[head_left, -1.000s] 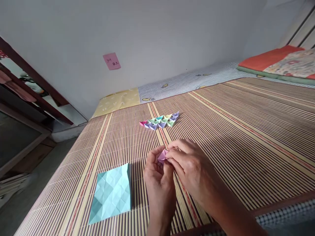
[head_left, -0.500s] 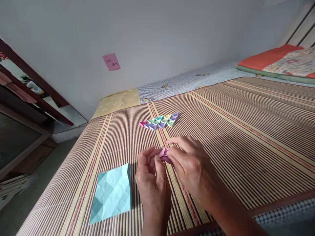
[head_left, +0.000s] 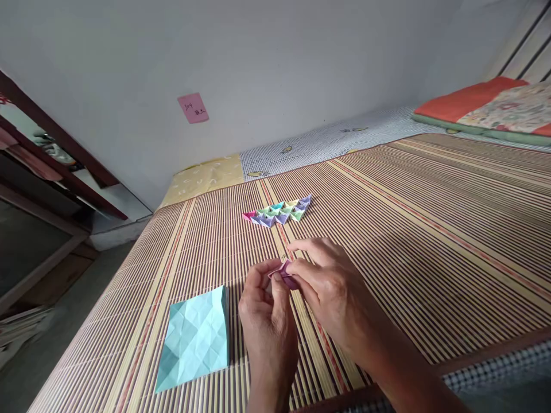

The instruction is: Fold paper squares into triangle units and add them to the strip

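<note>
Both my hands pinch a small folded pink paper piece [head_left: 284,271] just above the striped bamboo mat [head_left: 430,218]. My left hand [head_left: 264,321] grips it from the left, fingers curled. My right hand [head_left: 329,289] holds its right side with thumb and fingertips. Farther out on the mat lies a row of several small folded paper pieces [head_left: 279,210] in pink, purple, green, blue and yellow. A creased light blue paper sheet [head_left: 194,338] lies flat to the left of my left hand.
The mat covers a bed against a grey wall with a pink sticky note [head_left: 193,108]. Folded orange and patterned bedding [head_left: 486,109] sits at the far right. Dark wooden furniture [head_left: 47,189] stands left of the bed, beyond its edge.
My hands have shifted slightly left and the left fingers have regripped the pink piece, which now sits a little lower between the fingertips.
</note>
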Demonstrator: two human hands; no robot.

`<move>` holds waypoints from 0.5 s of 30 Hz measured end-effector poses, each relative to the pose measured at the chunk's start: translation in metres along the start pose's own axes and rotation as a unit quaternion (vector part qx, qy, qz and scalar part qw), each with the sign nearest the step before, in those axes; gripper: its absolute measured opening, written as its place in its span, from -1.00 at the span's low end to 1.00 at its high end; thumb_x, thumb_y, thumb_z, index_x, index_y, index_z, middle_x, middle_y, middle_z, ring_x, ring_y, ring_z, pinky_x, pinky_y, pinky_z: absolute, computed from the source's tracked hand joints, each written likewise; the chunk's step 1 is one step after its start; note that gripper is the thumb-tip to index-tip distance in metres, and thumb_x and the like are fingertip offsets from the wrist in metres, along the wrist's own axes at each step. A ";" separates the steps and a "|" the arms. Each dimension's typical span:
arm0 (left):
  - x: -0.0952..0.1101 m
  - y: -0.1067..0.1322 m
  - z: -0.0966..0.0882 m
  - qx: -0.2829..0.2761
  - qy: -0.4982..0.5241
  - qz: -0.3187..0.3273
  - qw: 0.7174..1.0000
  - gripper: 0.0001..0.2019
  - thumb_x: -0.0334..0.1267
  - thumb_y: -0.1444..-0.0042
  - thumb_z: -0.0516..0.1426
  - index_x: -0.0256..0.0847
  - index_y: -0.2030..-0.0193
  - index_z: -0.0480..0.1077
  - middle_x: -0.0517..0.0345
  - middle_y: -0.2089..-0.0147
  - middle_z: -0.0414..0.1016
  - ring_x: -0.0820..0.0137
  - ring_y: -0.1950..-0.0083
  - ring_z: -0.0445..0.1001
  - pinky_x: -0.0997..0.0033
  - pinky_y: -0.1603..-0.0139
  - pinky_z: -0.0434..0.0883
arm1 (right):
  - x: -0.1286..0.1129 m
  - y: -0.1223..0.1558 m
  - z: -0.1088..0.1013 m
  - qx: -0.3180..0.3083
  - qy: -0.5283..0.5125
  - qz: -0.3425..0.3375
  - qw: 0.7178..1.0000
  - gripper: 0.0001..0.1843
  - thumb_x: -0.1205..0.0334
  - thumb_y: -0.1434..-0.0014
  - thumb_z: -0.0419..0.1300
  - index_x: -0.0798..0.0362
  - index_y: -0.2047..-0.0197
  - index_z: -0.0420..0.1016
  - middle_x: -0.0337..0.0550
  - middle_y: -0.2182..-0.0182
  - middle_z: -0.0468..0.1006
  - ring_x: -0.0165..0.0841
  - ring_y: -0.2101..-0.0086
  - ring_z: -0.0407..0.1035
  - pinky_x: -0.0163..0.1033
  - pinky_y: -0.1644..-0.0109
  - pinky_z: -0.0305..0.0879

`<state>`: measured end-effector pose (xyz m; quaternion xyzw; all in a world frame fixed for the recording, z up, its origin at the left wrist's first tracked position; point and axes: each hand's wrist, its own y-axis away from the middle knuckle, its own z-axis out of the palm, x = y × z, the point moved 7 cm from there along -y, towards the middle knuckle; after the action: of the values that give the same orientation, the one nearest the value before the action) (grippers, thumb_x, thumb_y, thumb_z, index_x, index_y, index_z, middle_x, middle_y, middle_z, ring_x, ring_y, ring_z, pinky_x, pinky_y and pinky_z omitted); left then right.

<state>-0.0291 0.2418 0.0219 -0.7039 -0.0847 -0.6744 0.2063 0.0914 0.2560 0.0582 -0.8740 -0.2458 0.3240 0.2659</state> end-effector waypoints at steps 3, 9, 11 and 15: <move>-0.005 -0.001 0.002 -0.033 -0.003 -0.018 0.999 -0.84 -0.19 -0.31 0.18 -0.23 0.17 0.52 0.10 0.29 0.60 0.37 0.29 0.57 0.42 0.25 0.50 | -0.003 -0.001 0.000 0.007 -0.012 -0.019 1.000 -0.74 0.49 -0.37 0.15 0.11 0.33 0.57 -0.01 0.06 0.61 -0.15 0.08 0.44 -0.05 0.03 0.38; -0.028 -0.001 0.021 -0.146 0.290 -0.207 0.923 -0.55 0.10 -0.22 0.24 -0.30 0.04 0.56 -0.05 0.18 0.61 0.26 0.20 0.59 0.23 0.10 0.54 | -0.004 -0.004 -0.003 -0.011 -0.089 -0.020 0.996 -0.73 0.54 -0.34 0.13 0.08 0.34 0.53 -0.04 0.09 0.59 -0.19 0.09 0.43 -0.04 0.02 0.39; -0.033 0.003 0.030 -0.170 0.378 -0.286 0.864 -0.48 0.17 -0.24 0.18 -0.32 0.02 0.55 -0.06 0.20 0.59 0.22 0.18 0.60 0.16 0.06 0.54 | -0.003 -0.004 -0.002 -0.013 -0.093 -0.018 0.995 -0.74 0.55 -0.31 0.16 0.09 0.35 0.54 0.00 0.00 0.57 -0.15 -0.01 0.41 0.01 -0.07 0.38; -0.037 0.007 0.036 -0.159 0.437 -0.349 0.814 -0.52 0.13 -0.34 0.09 -0.31 0.04 0.54 -0.09 0.15 0.57 0.24 0.11 0.60 0.24 0.02 0.53 | 0.001 -0.002 0.006 -0.026 -0.083 -0.026 0.996 -0.70 0.55 -0.31 0.15 0.06 0.37 0.57 -0.03 -0.08 0.56 -0.15 -0.14 0.37 0.05 -0.22 0.32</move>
<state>0.0036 0.2562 -0.0160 -0.2814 -0.1167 -0.9417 -0.1426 0.0874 0.2599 0.0557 -0.8442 -0.2980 0.3817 0.2298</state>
